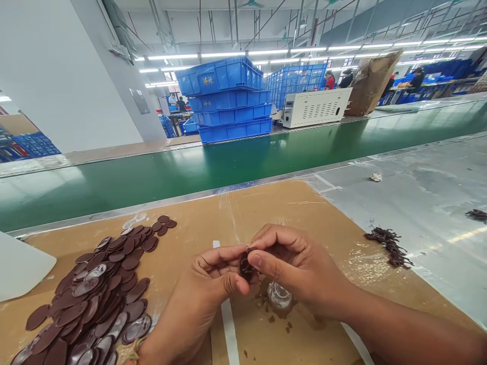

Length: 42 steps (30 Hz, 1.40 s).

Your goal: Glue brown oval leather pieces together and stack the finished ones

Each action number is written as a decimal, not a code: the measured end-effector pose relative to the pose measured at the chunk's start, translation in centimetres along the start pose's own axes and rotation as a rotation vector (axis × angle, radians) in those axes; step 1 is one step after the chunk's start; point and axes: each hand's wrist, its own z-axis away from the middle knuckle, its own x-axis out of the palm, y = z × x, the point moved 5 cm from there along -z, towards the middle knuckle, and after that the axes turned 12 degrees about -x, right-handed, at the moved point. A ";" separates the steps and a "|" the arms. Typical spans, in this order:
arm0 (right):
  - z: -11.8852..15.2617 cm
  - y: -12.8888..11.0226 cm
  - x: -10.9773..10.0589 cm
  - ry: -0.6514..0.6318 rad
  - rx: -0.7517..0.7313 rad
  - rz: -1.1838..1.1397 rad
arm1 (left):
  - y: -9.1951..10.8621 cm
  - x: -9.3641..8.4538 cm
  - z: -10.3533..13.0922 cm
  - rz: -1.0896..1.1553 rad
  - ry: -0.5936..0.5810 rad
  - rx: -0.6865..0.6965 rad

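Note:
In front of me, my left hand (213,284) grips a small dark brown oval piece (246,267) between thumb and fingers. My right hand (285,268) pinches the upper edge of the same piece with thumb and forefinger; the fingertips partly cover it. Just below the hands stands a small clear glass dish (279,295) with brown crumbs and wet spots around it. To the left lies a large heap of flat brown oval pieces (99,289), some of them shiny.
Brown cardboard (266,208) covers the work surface. Dark curly scraps (390,246) lie at the right. A white container (23,266) stands at the left edge. Beyond runs a green conveyor belt (171,172), with stacked blue crates (232,104) and a white machine (317,108) behind.

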 end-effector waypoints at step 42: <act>0.1 0.1 1.2 0.011 0.024 -0.037 | 0.0 -1.0 0.1 0.027 0.256 0.102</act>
